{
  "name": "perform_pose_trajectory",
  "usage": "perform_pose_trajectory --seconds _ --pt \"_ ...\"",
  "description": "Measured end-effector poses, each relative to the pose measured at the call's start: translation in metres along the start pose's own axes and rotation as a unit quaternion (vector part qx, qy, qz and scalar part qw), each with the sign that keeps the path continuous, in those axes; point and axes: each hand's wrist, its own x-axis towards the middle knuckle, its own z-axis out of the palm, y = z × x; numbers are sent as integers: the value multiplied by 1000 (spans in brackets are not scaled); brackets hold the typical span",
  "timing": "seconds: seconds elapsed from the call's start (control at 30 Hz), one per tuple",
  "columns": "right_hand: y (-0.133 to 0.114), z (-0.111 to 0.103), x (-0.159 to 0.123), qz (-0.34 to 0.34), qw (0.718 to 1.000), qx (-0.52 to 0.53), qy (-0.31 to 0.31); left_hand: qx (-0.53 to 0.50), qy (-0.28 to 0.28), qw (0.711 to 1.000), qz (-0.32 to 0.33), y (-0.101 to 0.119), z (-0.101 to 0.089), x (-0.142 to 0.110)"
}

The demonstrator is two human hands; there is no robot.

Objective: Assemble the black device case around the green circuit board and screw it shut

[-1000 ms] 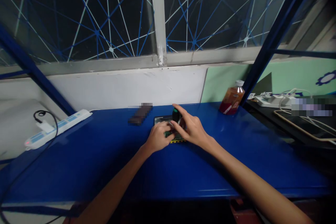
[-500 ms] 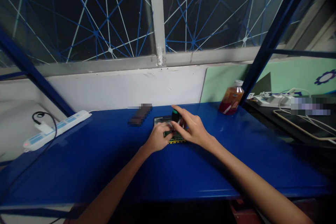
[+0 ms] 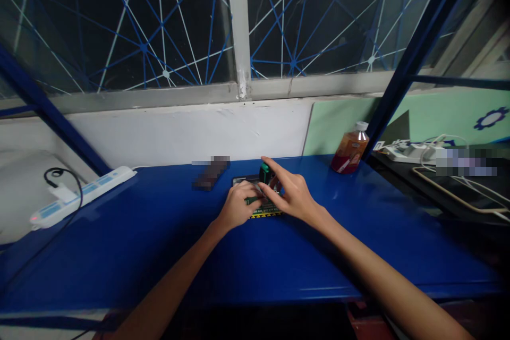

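A small dark pad with a yellow-and-black striped front edge point(image 3: 266, 214) lies on the blue table point(image 3: 279, 265). Both hands meet over it. My left hand point(image 3: 238, 206) is curled, fingers pinched on a thin green strip, perhaps a circuit board point(image 3: 253, 200). My right hand point(image 3: 290, 193) rests beside it with the forefinger stretched out and the other fingers bent over the same strip. A short dark cylinder with a green top point(image 3: 264, 172) stands just behind the fingers.
A blurred dark flat object point(image 3: 210, 172) lies left of the pad. A white power strip point(image 3: 77, 195) with a plugged cable sits at the far left. An orange-filled bottle point(image 3: 350, 147) stands at the back right by a blue post, with cables and another strip beyond.
Both hands stay over the pad with only slight shifts of the fingers. The view has drifted a little to the right.
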Motion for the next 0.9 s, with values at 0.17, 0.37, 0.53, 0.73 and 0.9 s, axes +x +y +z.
perform_pose_trajectory --seconds 0.17,0.37,0.53,0.73,0.9 --pt "-1 0 0 3 1000 3 -20 -25 -16 1000 -4 3 -2 0" --pt "-1 0 -1 -4 1000 -4 -15 -38 -45 998 -6 5 -4 0" --pt "0 1 -1 -5 1000 -11 -9 -53 -50 997 -5 4 -4 0" --pt "1 2 -1 -16 1000 -18 14 -29 -13 999 -8 2 -1 1" --pt "0 1 -1 -18 999 -26 18 -43 9 999 -7 1 1 0"
